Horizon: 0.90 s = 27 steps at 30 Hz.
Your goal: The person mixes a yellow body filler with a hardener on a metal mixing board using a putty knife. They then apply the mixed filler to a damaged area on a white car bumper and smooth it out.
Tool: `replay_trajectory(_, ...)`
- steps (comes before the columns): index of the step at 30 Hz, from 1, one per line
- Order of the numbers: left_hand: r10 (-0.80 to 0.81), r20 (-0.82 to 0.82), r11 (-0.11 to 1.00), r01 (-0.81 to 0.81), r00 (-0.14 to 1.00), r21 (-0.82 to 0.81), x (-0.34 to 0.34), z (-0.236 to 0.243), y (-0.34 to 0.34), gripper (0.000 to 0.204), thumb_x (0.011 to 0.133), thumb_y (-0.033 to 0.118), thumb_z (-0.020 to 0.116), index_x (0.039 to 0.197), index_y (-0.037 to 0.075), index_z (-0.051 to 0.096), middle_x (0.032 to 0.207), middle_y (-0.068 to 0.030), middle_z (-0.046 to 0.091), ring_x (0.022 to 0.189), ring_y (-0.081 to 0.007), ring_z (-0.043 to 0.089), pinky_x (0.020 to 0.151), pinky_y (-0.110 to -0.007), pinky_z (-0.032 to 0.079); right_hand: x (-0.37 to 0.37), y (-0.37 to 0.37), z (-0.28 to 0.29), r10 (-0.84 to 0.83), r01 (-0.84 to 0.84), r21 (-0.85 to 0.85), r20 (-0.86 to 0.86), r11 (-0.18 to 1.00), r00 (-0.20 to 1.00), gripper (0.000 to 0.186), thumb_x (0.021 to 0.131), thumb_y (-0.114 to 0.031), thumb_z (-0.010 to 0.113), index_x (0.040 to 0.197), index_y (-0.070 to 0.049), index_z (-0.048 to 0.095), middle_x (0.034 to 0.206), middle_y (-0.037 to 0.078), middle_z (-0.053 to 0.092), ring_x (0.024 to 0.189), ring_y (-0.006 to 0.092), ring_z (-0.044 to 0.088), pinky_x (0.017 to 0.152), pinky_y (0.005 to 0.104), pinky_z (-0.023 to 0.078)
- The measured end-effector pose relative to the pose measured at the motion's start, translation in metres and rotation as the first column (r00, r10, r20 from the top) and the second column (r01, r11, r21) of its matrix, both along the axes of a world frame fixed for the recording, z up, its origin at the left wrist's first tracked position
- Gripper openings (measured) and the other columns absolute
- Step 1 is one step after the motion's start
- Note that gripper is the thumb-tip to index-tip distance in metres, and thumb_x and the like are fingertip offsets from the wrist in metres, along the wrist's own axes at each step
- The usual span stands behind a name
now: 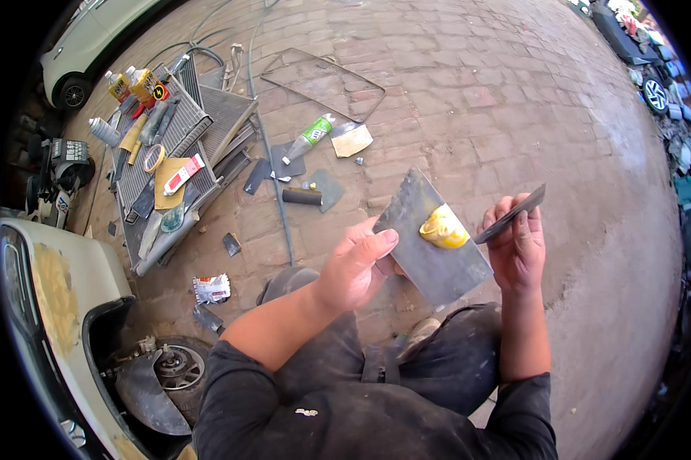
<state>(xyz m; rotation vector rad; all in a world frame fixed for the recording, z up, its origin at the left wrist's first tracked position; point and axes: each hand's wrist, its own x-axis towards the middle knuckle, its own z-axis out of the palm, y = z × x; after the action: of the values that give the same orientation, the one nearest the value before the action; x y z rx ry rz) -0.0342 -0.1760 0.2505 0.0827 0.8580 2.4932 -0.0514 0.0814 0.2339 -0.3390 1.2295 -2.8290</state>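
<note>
My left hand (361,264) grips a flat dark grey board (445,274) by its left edge, thumb on top. On the board sits a lump of yellow putty (445,228) with paler streaks. Close by on the right, my right hand (518,249) is closed around a thin dark spreader (512,215), which I see nearly edge-on. The spreader's lower end comes near the board's right edge; whether they touch, I cannot tell. Both hands are raised in front of my bent knees.
At the left, stacked radiators (207,126) carry bottles, a red and white tube (183,175) and tools. A green-labelled bottle (311,138), a black cylinder (302,196) and a hose (267,146) lie on brick paving. A car body with a patched panel (58,295) stands lower left.
</note>
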Motion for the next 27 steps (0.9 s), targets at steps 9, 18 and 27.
replay_trajectory(9,0.082,-0.509,0.713,-0.408,0.857,-0.571,0.011,-0.026,-0.008,0.023,0.102,0.013,0.047,0.106,-0.005,0.059,0.09,-0.0034,0.063,0.081,-0.0067,0.05,0.073,-0.025,0.041,0.024,-0.04,0.056,0.122,0.8,0.567,-0.823,0.197,0.554,0.034,0.074,0.009,0.065,0.108,0.005,0.066,0.103,0.017,0.064,0.088,0.0308,0.064,0.079,0.0391,0.055)
replay_trajectory(18,0.184,-0.656,0.556,-0.628,0.732,-0.545,0.017,-0.01,0.008,0.026,0.102,0.014,0.049,0.081,-0.002,0.051,0.062,-0.0028,0.048,0.056,-0.0096,0.041,0.053,-0.029,0.033,0.027,-0.057,0.04,0.245,0.745,0.631,-0.774,0.218,0.584,0.045,0.065,-0.001,0.063,0.109,0.008,0.066,0.103,0.017,0.062,0.094,0.033,0.063,0.083,0.0413,0.055)
replay_trajectory(27,0.147,-0.709,0.503,-0.669,0.69,-0.547,0.015,-0.004,0.007,0.028,0.102,0.012,0.048,0.077,0.0,0.048,0.056,-0.0008,0.043,0.05,-0.0093,0.037,0.047,-0.031,0.029,0.025,-0.056,0.039,0.163,0.782,0.588,-0.809,0.21,0.565,0.043,0.066,0.002,0.063,0.108,0.009,0.065,0.102,0.016,0.062,0.096,0.0335,0.062,0.084,0.0418,0.054)
